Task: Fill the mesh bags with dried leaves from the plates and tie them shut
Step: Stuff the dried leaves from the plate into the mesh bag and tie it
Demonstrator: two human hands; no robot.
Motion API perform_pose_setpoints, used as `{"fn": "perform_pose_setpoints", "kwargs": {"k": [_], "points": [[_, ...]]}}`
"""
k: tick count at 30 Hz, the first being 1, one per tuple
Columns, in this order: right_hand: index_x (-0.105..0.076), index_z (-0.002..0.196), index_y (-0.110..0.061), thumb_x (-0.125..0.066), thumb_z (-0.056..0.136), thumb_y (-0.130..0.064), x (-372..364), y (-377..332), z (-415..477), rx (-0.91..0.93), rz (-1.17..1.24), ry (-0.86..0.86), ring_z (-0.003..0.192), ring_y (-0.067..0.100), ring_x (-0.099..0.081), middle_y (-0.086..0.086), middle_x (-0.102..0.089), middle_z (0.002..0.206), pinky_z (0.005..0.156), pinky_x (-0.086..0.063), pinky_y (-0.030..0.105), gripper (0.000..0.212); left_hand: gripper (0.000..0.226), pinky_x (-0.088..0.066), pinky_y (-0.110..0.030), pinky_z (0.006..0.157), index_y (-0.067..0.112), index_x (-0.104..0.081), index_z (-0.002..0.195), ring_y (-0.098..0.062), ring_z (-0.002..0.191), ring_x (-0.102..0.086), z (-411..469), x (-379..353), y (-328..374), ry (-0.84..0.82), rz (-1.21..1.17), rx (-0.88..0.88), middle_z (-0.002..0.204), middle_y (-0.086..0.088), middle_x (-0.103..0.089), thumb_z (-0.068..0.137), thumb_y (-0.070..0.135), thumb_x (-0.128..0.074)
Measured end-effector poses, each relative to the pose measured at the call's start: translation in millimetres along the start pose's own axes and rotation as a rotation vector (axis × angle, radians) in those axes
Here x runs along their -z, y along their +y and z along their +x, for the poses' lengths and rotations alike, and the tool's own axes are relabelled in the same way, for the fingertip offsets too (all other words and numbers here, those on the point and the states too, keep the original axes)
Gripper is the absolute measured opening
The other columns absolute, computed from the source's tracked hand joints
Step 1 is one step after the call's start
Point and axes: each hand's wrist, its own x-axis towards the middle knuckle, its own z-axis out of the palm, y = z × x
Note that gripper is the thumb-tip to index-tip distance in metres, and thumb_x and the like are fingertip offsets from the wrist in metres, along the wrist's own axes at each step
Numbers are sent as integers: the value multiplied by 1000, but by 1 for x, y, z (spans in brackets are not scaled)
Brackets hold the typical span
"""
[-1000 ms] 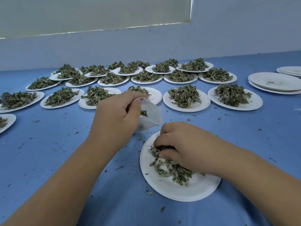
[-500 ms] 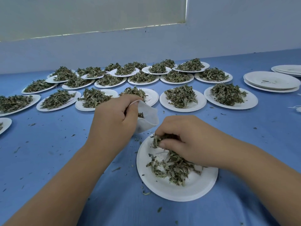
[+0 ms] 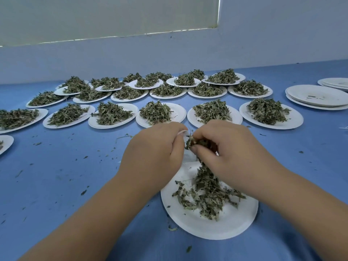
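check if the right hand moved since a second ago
Yes. The right hand has lifted off the near plate toward its far rim, carrying leaves up to the mesh bag in the left hand.

mesh bag (image 3: 182, 132) almost fully hidden behind left grip (image 3: 156, 153); only a white sliver showed at the thumb pinching it; bag mouth state couldn't be told; left grip's fingers curled out of sight; right grip (image 3: 226, 151) fingertips buried in the dried leaves (image 3: 197, 143) it clutched; near plate (image 3: 235, 223) far rim covered by both grips; far-left leaf plate (image 3: 41, 114) and lower-left plate (image 3: 8, 147) cut by left edge; rear plate stack (image 3: 337, 81) cut by right edge; white scrap (image 3: 343, 127) at right edge too small to identify; back-row plate rims overlapped, partly hidden; specks on desk (image 3: 56, 185) too small to tell; both forearms ran off the bottom edge
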Motion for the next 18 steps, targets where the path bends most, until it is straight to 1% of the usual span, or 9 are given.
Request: {"fn": "perform_pose_setpoints", "kwargs": {"k": [2, 3, 4, 7, 10, 13, 15, 17, 18], "points": [[-63, 82, -18, -62, 87, -24, -3, -2, -1, 0, -46, -13, 73, 8, -46, -7, -51, 75, 68, -40, 25, 8, 26, -46, -33, 56, 17, -72, 95, -11, 63, -51, -1, -1, 2, -33, -25, 17, 69, 8, -62, 89, 20, -47], [-64, 84, -19, -61, 87, -26, -4, -4, -1, -6, -63, -22, 73, 8, -46, -7, -51, 75, 67, -41, 29, 8, 27, -46, -35, 56, 19, -72, 93, -12, 62, -52, -1, -1, 3, -44, -41, 27, 68, 7, -63, 88, 21, -46], [-63, 87, -21, -62, 86, -29, -5, -5, -2, -9, -73, -23, 71, 6, -45, -10, -50, 76, 65, -41, 28, 8, 27, -45, -35, 55, 20, -72, 92, -9, 60, -51, -1, -1, 4, -55, -55, 40, 65, 7, -62, 88, 22, -45], [-59, 96, -29, -65, 81, -34, -5, -8, -2, -46, -37, -4, 69, 0, -45, -17, -48, 76, 61, -37, 15, 17, 28, -37, -30, 49, 24, -72, 92, -4, 52, -43, -2, -2, 7, -55, -85, 56, 58, 8, -54, 86, 22, -45], [-57, 94, -31, -71, 77, -32, -3, -8, -2, -72, -12, 11, 70, -3, -47, -19, -48, 77, 62, -38, 11, 23, 30, -38, -31, 49, 25, -73, 94, -6, 52, -42, -2, -3, 7, -53, -104, 74, 56, 9, -51, 86, 24, -44], [-60, 88, -32, -77, 72, -27, 1, -7, -4, -105, 116, 44, 73, -2, -54, -19, -52, 74, 66, -42, 10, 24, 31, -36, -29, 51, 24, -73, 96, -6, 53, -41, -2, -5, 6, -64, -109, 86, 54, 12, -46, 86, 25, -43], [-63, 84, -30, -79, 72, -24, 4, -6, -5, -91, 147, 57, 73, 2, -57, -17, -56, 74, 67, -46, 15, 21, 32, -40, -31, 53, 25, -73, 97, -7, 57, -46, -1, -5, 6, -88, -128, 94, 59, 10, -53, 86, 27, -43], [-66, 80, -27, -78, 74, -23, 5, -6, -4, -64, 114, 58, 72, 6, -58, -13, -59, 75, 66, -48, 23, 14, 31, -45, -35, 57, 25, -73, 95, -10, 63, -53, -1, -4, 7, -96, -158, 98, 66, 7, -63, 86, 26, -43], [-67, 78, -25, -76, 75, -22, 4, -6, -4, -52, 102, 55, 72, 6, -57, -11, -60, 75, 68, -48, 26, 10, 30, -46, -35, 58, 25, -73, 94, -10, 64, -55, -2, -4, 7, -90, -176, 98, 68, 7, -65, 86, 25, -44]]}}
